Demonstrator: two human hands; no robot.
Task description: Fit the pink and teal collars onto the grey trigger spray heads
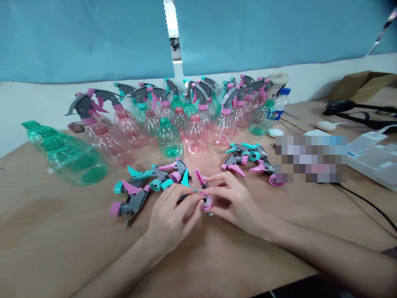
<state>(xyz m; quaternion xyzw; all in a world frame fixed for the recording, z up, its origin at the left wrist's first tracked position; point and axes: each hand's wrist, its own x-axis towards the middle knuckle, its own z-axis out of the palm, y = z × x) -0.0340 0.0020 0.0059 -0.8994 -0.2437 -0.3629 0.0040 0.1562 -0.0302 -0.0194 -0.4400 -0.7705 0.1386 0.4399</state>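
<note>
A spray head with a pink collar (206, 201) is between my two hands, its round opening facing the camera. My right hand (237, 203) grips it from the right, fingers around the collar and the pink trigger. My left hand (175, 215) is closed at the collar's left edge, thumb and fingertips pinched near the opening; whether a small part is between them is too small to tell. Loose spray heads in grey, pink and teal lie left of my hands (133, 203) and to the right (235, 161). A green bottle (169, 138) and a pink bottle (196, 136) stand uncapped behind them.
Several green bottles (74, 157) lie on the left of the table (56, 231). Rows of bottles with spray heads (226, 120) stand along the wall. At the right are a blue-capped bottle (281, 103), a clear plastic box (378, 159), a black cable (366, 198) and a cardboard box (361, 87).
</note>
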